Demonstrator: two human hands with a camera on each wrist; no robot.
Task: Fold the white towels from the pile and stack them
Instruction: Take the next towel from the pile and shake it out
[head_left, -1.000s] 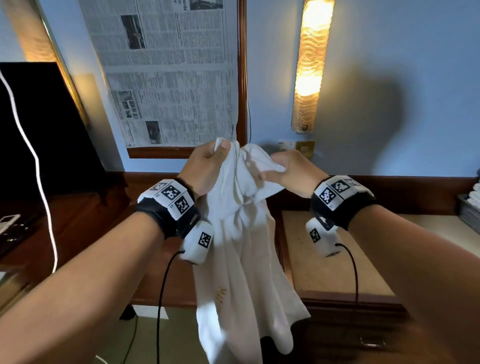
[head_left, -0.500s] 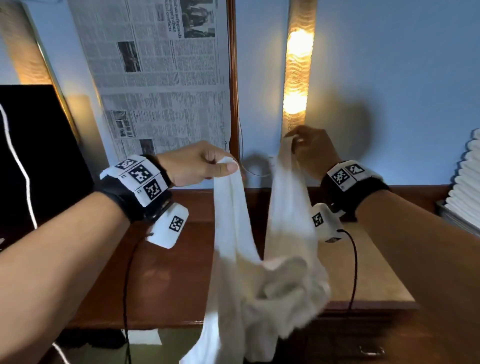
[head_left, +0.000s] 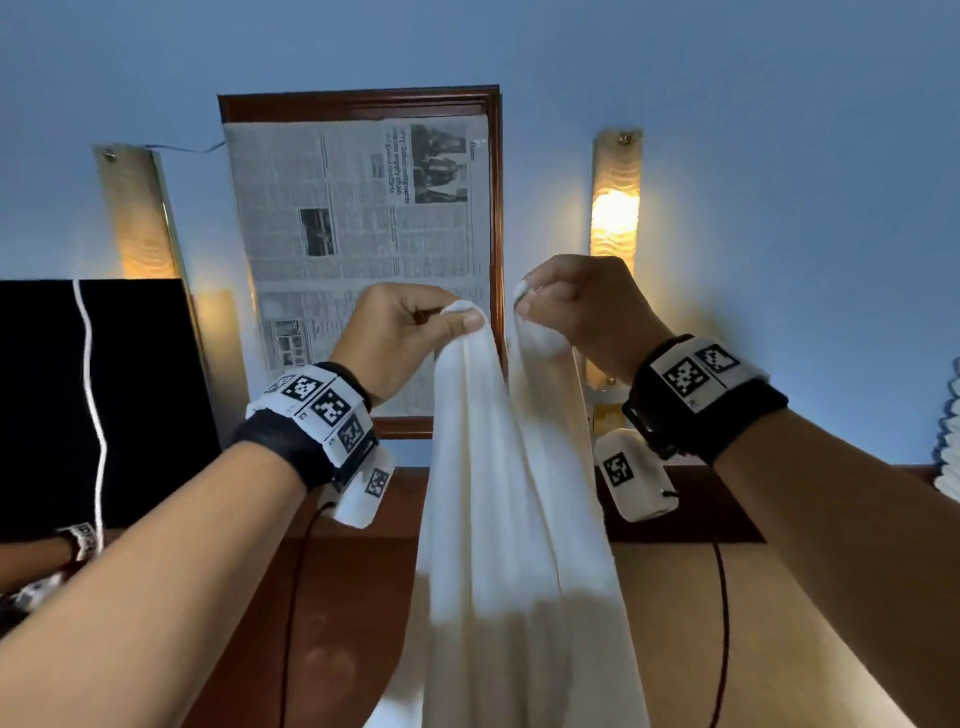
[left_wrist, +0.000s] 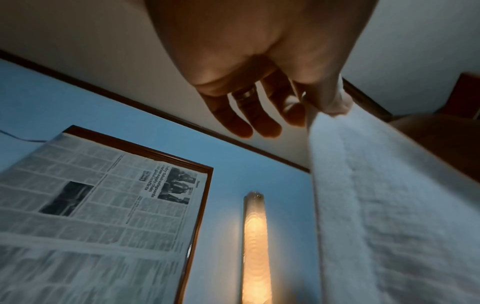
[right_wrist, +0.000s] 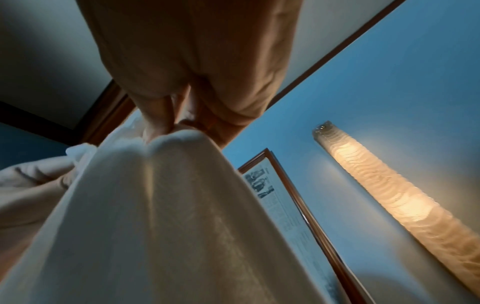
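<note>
- The left hand (head_left: 405, 332) and right hand (head_left: 576, 306) have risen and drawn close together, each pinching a top corner.
- The white towel (head_left: 509, 519), bunched and sagging between them half a second ago, now hangs straight down in long folds.
- The head view has tilted upward.

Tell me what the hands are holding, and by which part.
Both hold one white towel by its top edge: left hand and right hand each pinch an upper corner.
</note>
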